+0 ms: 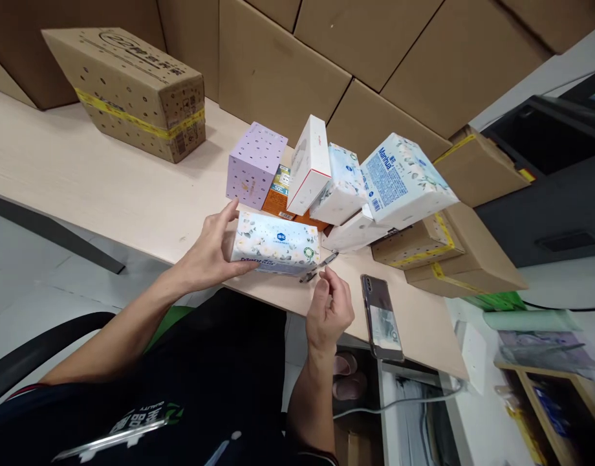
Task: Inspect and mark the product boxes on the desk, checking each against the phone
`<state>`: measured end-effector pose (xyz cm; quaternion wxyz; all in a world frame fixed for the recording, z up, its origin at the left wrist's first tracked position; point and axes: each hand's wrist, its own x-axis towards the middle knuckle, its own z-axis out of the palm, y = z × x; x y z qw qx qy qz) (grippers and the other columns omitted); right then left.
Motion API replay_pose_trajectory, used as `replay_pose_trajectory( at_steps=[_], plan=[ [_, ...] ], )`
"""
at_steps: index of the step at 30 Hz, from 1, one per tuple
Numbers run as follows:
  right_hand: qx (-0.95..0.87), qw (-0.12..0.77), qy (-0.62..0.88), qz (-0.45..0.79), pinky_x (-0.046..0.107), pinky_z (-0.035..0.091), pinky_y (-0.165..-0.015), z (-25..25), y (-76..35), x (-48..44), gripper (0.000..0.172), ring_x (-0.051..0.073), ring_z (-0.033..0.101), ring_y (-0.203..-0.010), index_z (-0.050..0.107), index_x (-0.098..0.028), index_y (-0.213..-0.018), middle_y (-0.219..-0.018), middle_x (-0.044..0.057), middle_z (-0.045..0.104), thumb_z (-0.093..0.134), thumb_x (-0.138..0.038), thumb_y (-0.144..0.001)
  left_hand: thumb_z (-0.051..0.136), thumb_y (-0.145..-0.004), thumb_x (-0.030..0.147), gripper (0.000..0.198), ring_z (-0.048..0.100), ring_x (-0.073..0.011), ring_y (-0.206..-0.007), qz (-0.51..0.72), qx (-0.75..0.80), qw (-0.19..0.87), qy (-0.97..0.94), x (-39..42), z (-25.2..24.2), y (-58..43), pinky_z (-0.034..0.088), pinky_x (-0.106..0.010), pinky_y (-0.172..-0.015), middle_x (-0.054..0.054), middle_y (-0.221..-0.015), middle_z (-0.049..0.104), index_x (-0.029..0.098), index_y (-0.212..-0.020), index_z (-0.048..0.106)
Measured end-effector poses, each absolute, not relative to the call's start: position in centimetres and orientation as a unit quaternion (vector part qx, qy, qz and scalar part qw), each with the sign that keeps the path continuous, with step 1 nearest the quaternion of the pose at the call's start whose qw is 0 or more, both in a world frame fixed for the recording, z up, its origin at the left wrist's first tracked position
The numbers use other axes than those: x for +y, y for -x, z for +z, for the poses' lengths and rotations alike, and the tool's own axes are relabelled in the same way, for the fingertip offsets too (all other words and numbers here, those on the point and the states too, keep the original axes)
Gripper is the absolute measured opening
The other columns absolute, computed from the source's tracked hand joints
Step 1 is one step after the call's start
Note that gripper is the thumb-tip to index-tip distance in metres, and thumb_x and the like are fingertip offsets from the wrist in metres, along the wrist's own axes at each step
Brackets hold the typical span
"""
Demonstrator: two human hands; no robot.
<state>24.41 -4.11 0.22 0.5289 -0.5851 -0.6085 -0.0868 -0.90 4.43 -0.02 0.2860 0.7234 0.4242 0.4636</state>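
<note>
A pack of tissues [277, 238], pale blue and white with flowers and "Manhua" lettering, stands at the front of the table. My left hand [207, 249] grips its left end, thumb along the near side and fingers round the far corner. My right hand [330, 304] is near the pack's right end, at the table edge, with its fingers curled in; whatever they hold, if anything, is hidden. Just beyond those fingertips a dark pen [319, 267] lies slantwise on the table, beside the pack.
Behind the pack stand a purple dotted box [256, 165], a white box [310, 165], an orange box [278, 204] and more tissue packs [399, 175]. A phone [381, 317] lies at right. Taped cartons [142, 97] are at back left; others [467, 252] sit right.
</note>
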Motion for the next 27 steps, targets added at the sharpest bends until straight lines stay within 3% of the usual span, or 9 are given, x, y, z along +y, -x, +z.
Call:
replay_pose_trajectory(
  at_steps=[4, 9, 13, 17, 21, 27],
  plan=[
    [-0.611, 0.531, 0.585, -0.052, 0.034, 0.061, -0.077, 0.9, -22.8, -2.4, 0.036, 0.021, 0.074, -0.095, 0.07, -0.015, -0.126, -0.109, 0.015, 0.078, 0.049, -0.038, -0.106, 0.089, -0.073, 0.049, 0.096, 0.06, -0.0391, -0.125, 0.403, 0.464, 0.282, -0.737, 4.0, 1.1, 0.8, 0.055, -0.054, -0.1, -0.01, -0.14, 0.062, 0.031, -0.156, 0.045],
    [-0.625, 0.528, 0.573, -0.04, 0.031, 0.06, -0.069, 0.4, -22.2, -1.8, 0.037, 0.018, 0.071, -0.079, 0.068, -0.016, -0.128, -0.1, 0.011, 0.077, 0.057, -0.041, -0.102, 0.085, -0.08, 0.044, 0.091, 0.065, -0.0328, -0.122, 0.426, 0.431, 0.317, -0.729, 3.9, 1.2, 1.0, 0.059, -0.041, -0.094, -0.011, -0.15, 0.056, 0.031, -0.158, 0.04],
    [-0.609, 0.556, 0.566, -0.014, 0.036, 0.061, -0.079, -0.7, -22.7, -2.3, 0.041, 0.021, 0.072, -0.091, 0.065, -0.017, -0.13, -0.109, 0.013, 0.076, 0.063, -0.043, -0.098, 0.083, -0.081, 0.036, 0.096, 0.042, -0.0385, -0.149, 0.433, 0.385, 0.27, -0.769, 3.9, 1.1, 1.3, 0.055, -0.049, -0.11, -0.014, -0.164, 0.037, 0.031, -0.163, 0.031],
    [-0.569, 0.571, 0.591, 0.041, 0.038, 0.061, -0.084, -1.5, -22.9, -2.4, 0.038, 0.021, 0.071, -0.094, 0.064, -0.017, -0.124, -0.106, 0.011, 0.074, 0.067, -0.042, -0.096, 0.081, -0.084, 0.043, 0.107, 0.029, -0.0413, -0.157, 0.403, 0.352, 0.288, -0.794, 4.0, 0.9, 1.6, 0.038, -0.062, -0.125, -0.013, -0.169, 0.028, 0.034, -0.168, 0.015],
    [-0.569, 0.577, 0.584, 0.041, 0.036, 0.061, -0.081, -1.1, -22.6, -2.3, 0.034, 0.02, 0.071, -0.091, 0.064, -0.019, -0.119, -0.108, 0.01, 0.074, 0.068, -0.042, -0.094, 0.076, -0.088, 0.056, 0.099, 0.036, -0.0422, -0.154, 0.437, 0.368, 0.352, -0.741, 3.8, 0.0, 1.0, 0.034, -0.065, -0.126, -0.012, -0.168, 0.034, 0.035, -0.168, 0.021],
    [-0.566, 0.567, 0.596, 0.048, 0.035, 0.063, -0.078, -1.0, -22.4, -2.4, 0.037, 0.018, 0.071, -0.087, 0.061, -0.021, -0.121, -0.107, 0.008, 0.073, 0.069, -0.041, -0.092, 0.08, -0.087, 0.048, 0.086, 0.052, -0.0366, -0.145, 0.501, 0.412, 0.343, -0.679, 3.3, 0.1, -0.6, 0.046, -0.056, -0.121, -0.013, -0.159, 0.049, 0.03, -0.161, 0.04]
  ],
)
